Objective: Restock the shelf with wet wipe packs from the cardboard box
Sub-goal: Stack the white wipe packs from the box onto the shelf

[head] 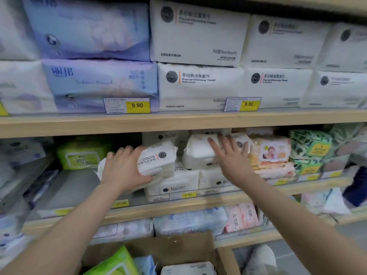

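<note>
While left hand (pixel 124 171) grips white pack (pixel 156 157) | right hand (pixel 232 155) fingers flat on stacked pack (pixel 198 151)

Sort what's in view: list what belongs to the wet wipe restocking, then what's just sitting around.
Job:
- left hand gripping a white wet wipe pack
- right hand flat against a shelved white pack
- cardboard box
- middle shelf

Bystanders:
- facial cleaning towel packs
- lilac tissue packs
- baby wipes pack
- 9.90 price tags
</note>
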Demonstrator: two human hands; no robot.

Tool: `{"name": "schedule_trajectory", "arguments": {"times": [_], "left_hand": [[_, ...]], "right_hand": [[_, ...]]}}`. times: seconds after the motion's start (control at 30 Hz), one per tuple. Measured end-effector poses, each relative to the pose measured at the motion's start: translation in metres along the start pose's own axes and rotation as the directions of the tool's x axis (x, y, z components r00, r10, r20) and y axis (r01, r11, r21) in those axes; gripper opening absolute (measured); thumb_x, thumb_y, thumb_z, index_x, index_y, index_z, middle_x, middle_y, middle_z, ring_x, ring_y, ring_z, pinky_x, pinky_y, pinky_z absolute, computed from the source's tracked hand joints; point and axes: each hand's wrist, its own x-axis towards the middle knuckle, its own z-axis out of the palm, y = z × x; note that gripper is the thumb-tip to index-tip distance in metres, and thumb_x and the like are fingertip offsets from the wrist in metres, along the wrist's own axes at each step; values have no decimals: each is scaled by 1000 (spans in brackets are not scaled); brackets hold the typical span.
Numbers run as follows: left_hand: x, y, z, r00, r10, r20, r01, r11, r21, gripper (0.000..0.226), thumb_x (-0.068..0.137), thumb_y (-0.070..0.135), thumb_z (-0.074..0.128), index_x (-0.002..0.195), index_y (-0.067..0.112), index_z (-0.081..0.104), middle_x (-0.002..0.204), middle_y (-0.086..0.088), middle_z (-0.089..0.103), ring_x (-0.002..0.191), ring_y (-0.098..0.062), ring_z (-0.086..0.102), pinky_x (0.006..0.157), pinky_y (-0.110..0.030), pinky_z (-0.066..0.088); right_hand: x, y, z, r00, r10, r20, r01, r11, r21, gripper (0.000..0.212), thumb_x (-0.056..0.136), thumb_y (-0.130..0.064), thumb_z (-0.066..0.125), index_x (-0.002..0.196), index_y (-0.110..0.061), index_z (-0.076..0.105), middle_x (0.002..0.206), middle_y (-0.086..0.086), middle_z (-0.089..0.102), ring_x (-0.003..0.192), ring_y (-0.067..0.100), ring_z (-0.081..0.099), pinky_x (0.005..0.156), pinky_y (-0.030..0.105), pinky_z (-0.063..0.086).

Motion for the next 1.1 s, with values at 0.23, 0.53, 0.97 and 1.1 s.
{"name": "schedule_trajectory", "arguments": {"times": [0.23, 0.53, 0.97, 1.1], "left_hand": [[5, -3, 8, 999, -8, -36, 7, 1000, -26, 94, 44, 70, 52, 129, 31, 45, 101, -3, 55, 98, -27, 51, 80, -39, 34], [11, -4, 10, 999, -6, -50, 5, 1000, -13, 103, 39, 79, 40, 130, 31, 44, 102, -3, 56, 100, -28, 51, 77, -39, 34], [12, -6, 13, 998, 13, -62, -14, 1000, -19, 101, 41, 77, 42, 130, 30, 44, 103, -3, 56, 99, -28, 51, 77, -39, 34], [6, -6, 13, 997, 20, -70, -23, 999, -31, 98, 43, 75, 46, 129, 29, 45, 100, -2, 55, 95, -28, 51, 75, -38, 30]], "right_hand": [[21, -73, 17, 915, 378, -145, -285, 856, 431, 85, 62, -65, 67, 132, -31, 34, 146, 17, 21, 138, 43, 2, 92, 70, 30], [54, -49, 49, 884, 423, -201, -322, 861, 394, 72, 65, -43, 77, 122, -23, 39, 141, 24, 32, 137, 46, 10, 91, 71, 29], [75, -43, 52, 889, 446, -104, -402, 869, 288, 77, 77, -53, 64, 139, -27, 28, 151, 23, 14, 141, 42, -1, 99, 68, 24], [55, -33, 43, 929, 342, -139, -287, 905, 314, 88, 74, -58, 64, 144, -33, 18, 151, 20, 15, 140, 40, 4, 99, 69, 23]]}}
